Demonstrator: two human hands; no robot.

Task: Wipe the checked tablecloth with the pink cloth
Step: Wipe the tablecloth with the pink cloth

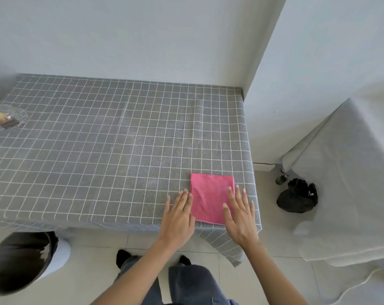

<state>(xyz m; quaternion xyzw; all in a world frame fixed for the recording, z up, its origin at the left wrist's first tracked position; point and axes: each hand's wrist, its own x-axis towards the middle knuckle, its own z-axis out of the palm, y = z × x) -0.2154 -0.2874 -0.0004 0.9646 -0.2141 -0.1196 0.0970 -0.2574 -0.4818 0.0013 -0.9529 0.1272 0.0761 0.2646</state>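
A pink cloth point(208, 197), folded into a flat square, lies near the front right corner of the grey checked tablecloth point(103, 137). My left hand point(177, 219) rests flat on the tablecloth just left of the pink cloth, fingers spread, fingertips touching its left edge. My right hand point(241, 214) lies flat with fingers apart over the cloth's right edge and lower right corner. Neither hand grips anything.
A clear glass dish point(6, 117) with something yellow in it sits at the table's far left. A wall runs behind the table. A black bag point(297, 197) lies on the floor to the right, next to furniture draped in grey fabric point(344, 172). Another person's head point(19, 260) shows at lower left.
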